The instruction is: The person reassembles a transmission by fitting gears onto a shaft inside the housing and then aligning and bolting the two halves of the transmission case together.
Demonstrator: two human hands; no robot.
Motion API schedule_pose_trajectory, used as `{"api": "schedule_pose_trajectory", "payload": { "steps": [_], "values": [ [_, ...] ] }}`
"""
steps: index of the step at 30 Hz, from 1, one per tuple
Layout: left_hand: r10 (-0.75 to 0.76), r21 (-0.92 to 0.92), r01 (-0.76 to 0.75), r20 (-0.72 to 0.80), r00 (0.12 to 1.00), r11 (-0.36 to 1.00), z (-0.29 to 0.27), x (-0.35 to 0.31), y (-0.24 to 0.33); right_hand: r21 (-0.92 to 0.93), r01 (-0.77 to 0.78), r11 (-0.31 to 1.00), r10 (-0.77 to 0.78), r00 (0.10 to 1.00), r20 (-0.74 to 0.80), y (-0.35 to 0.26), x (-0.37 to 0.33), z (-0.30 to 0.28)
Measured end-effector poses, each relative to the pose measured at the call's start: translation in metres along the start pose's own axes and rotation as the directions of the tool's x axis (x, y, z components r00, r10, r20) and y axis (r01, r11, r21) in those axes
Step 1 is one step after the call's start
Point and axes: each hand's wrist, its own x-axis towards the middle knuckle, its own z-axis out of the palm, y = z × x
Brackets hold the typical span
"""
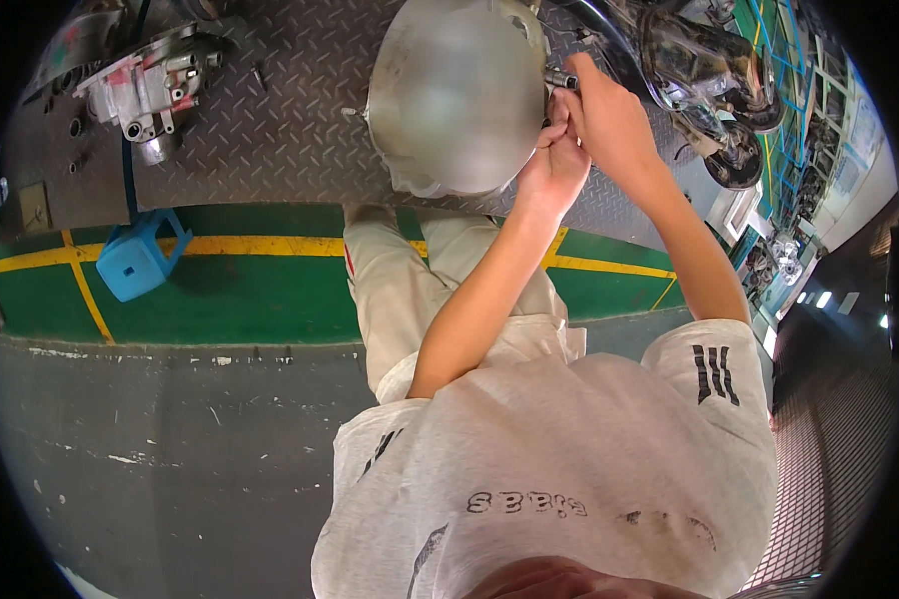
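A large rounded metal housing (456,95) stands on the diamond-plate bench in front of me, its middle blurred. At its right side sticks out a short dark metal cylinder (561,79). My right hand (609,112) is just beside that cylinder, its fingers curled and bent down toward the other hand. My left hand (557,160) sits lower, against the housing's right edge, with fingers pinched together. The fingertips of both hands meet there. Whatever they grip is small and hidden by the fingers.
The diamond-plate bench (270,140) carries a silver and red metal casting (145,95) at the left. Black engine or exhaust parts (709,70) lie at the right. A blue plastic stool (140,258) stands on the green floor (270,304) left of my legs.
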Motion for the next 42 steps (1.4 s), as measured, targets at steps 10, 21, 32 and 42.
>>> {"api": "schedule_pose_trajectory", "payload": {
  "steps": [10,21,32,42],
  "values": [
    [0.003,-0.005,-0.002,0.045,0.999,1.000,-0.003,0.005,0.002,0.037,0.132,0.991,-0.130,0.989,-0.068,0.009,-0.003,0.007],
    [-0.050,0.059,0.043,0.123,0.991,0.997,0.000,-0.002,0.002,-0.100,-0.049,0.994,0.064,0.987,0.147,0.009,-0.005,0.004],
    [-0.002,0.109,0.005,-0.033,0.999,0.994,0.003,-0.002,0.001,-0.216,-0.013,0.976,0.061,0.974,0.218,0.021,0.003,0.005],
    [0.029,0.135,-0.025,-0.031,0.999,0.991,-0.002,0.001,0.002,-0.141,0.217,0.966,-0.225,0.973,-0.042,0.023,-0.002,0.004]
  ]
}}
